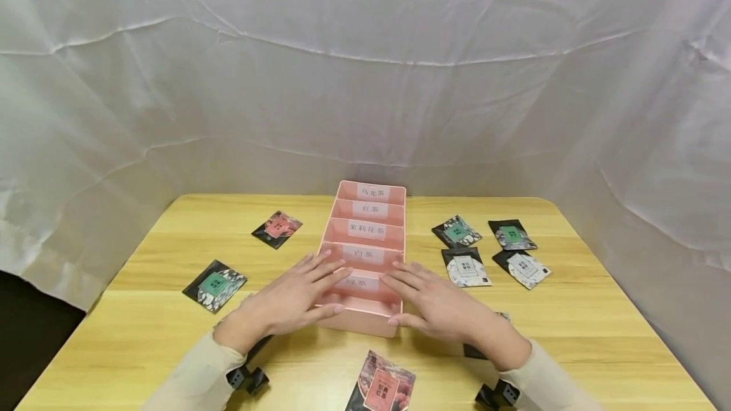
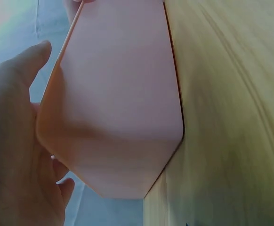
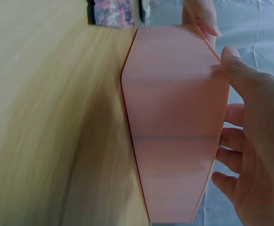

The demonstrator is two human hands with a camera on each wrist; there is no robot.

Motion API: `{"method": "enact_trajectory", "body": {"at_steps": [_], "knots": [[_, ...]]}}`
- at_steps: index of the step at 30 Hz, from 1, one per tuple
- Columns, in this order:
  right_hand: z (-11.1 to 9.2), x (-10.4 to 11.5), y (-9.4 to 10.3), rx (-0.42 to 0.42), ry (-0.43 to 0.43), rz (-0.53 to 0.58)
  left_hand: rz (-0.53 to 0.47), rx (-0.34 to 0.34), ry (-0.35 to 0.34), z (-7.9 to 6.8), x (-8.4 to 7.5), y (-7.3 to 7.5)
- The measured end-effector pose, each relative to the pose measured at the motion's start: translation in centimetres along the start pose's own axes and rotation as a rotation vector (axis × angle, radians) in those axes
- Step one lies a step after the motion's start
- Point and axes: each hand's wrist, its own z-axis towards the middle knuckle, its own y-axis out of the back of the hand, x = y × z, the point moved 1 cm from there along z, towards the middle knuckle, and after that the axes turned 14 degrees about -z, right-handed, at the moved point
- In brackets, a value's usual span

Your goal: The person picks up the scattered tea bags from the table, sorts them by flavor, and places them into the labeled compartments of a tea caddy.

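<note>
A long pink box (image 1: 362, 322) with several compartments stands on the table, each divider bearing a white label with Chinese characters. My left hand (image 1: 291, 297) rests at its near left side, with fairly straight fingers over the rim and the thumb by the front corner. At the near right side, my right hand (image 1: 436, 300) mirrors it, fingertips at the rim and thumb close to the front corner. In the right wrist view, the thumb (image 3: 236, 70) lies along the box's upper edge. A pink-and-black tea sachet (image 1: 381, 385) lies in front of the box.
Left of the box lie a red-labelled sachet (image 1: 277, 229) and a green-labelled sachet (image 1: 215, 285). To the right are green-labelled sachets (image 1: 457, 231) and white-labelled sachets (image 1: 465, 267). Another sachet (image 1: 474, 352) is mostly hidden under my right forearm. A pale curtain (image 1: 365, 113) surrounds the wooden table (image 1: 143, 347).
</note>
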Motion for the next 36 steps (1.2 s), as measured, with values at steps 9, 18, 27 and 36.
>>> {"method": "enact_trajectory", "body": {"at_steps": [9,18,27,36], "knots": [[-1.5,-1.1,0.0,-0.001,-0.017,0.054,0.026,0.01,-0.025,-0.4,-0.1,0.0],[-2.8,-1.8,-0.4,-0.008,-0.044,0.083,0.038,0.028,-0.004,-0.7,-0.6,-0.2],[-3.7,-2.5,-0.6,-0.033,-0.044,0.099,0.062,0.064,0.003,-0.3,-1.2,-0.6],[-4.3,-3.0,-0.9,-0.098,-0.035,0.063,0.087,0.067,-0.018,0.1,-1.8,-0.8]]}}
